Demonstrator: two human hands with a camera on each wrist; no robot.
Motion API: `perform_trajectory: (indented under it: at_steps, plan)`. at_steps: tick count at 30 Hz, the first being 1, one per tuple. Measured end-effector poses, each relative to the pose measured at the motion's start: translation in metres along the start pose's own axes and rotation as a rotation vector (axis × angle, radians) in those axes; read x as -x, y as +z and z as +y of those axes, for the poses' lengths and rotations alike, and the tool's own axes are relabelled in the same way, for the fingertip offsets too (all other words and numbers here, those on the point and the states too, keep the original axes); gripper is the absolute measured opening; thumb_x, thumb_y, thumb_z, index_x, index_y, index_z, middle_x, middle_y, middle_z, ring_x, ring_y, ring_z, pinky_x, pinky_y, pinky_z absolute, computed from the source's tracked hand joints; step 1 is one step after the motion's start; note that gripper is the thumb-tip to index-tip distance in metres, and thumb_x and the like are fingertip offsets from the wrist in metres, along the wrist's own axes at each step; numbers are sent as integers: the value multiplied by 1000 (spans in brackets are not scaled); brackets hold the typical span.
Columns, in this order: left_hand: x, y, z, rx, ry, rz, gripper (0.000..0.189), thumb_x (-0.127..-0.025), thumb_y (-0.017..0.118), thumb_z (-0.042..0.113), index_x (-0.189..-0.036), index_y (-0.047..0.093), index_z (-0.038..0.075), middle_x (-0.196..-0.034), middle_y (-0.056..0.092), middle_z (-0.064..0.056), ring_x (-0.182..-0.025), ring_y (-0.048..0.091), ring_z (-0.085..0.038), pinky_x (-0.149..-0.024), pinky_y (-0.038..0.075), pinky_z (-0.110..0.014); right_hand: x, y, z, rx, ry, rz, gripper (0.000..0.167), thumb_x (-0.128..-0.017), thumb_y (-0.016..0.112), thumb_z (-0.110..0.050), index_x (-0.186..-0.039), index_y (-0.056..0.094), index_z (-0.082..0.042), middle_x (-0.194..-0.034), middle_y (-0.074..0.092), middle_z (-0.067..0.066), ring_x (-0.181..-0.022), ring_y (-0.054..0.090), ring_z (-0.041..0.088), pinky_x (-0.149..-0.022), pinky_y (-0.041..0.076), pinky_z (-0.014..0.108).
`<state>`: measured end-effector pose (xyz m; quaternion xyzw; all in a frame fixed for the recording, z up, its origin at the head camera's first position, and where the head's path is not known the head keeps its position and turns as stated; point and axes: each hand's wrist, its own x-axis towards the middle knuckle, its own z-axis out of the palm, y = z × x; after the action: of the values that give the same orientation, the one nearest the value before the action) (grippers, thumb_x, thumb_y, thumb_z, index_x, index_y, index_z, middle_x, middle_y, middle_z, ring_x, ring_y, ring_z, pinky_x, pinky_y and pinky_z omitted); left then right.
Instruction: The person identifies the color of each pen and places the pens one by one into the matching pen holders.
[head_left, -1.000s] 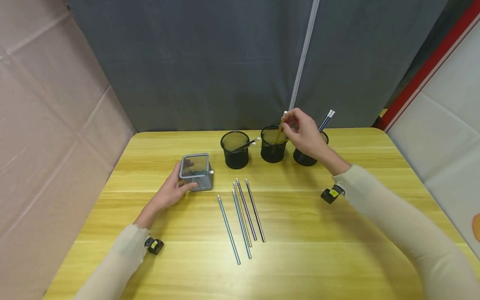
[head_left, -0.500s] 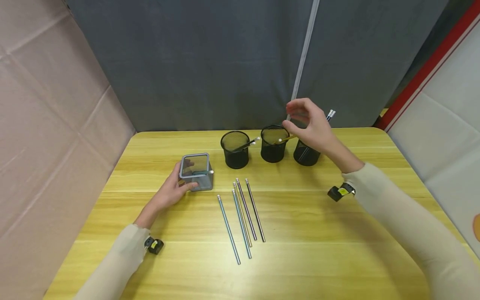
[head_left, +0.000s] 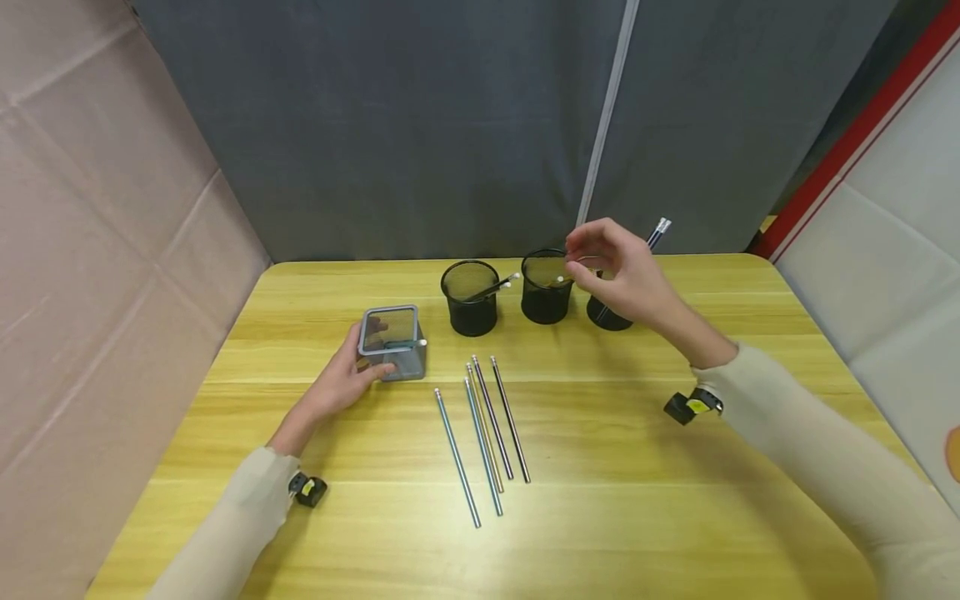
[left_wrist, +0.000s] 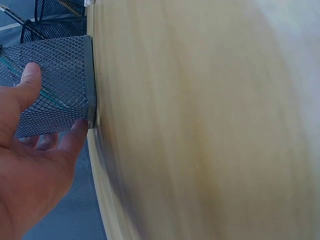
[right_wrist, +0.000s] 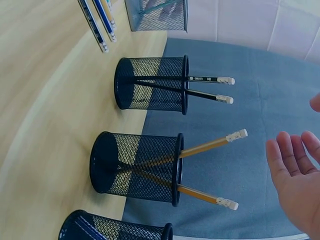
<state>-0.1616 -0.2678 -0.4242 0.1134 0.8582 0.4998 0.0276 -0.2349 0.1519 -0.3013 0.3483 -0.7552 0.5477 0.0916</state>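
Note:
My left hand [head_left: 341, 379] grips a grey square mesh pen holder [head_left: 405, 367], thumb on the near side and fingers round the far side. A green pencil [head_left: 405, 343] leans inside it. My right hand [head_left: 626, 271] is in the air by the middle round black mesh pen cup [head_left: 545, 304], fingers loosely bent and holding nothing. In the right wrist view, two yellow pencils [right_wrist: 205, 146] stick out of that cup, eraser ends up, apart from the fingertips. The right-hand black cup [head_left: 603, 317] is partly hidden behind my hand, with dark blue pencils [head_left: 658, 233] rising from it.
Left of the middle cup stands another round black cup [head_left: 472, 318] with two black pencils [right_wrist: 207, 79]. Several pencils lie on the wooden table [head_left: 637, 500] in front of the cups, among them a blue one [head_left: 457, 458] at the left. A dark grey curtain [head_left: 375, 133] hangs behind.
My right hand has let go of a yellow pencil, which now rests in the middle cup. The hand rose and moved right, then lowered slightly. My left hand keeps its hold.

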Motion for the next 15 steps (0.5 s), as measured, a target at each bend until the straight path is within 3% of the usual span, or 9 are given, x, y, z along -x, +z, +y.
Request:
perform_trajectory:
  at_steps: [15]
  plan:
    - [0, -1, 0, 3, 0, -3, 78, -98, 67, 3, -159, 17, 6, -157, 32, -25, -141, 34, -48, -111, 34, -61, 17, 19, 13, -17, 57, -140, 29, -94, 67, 7, -120, 54, 12, -115, 60, 20, -101, 61, 26, -89, 55, 27]
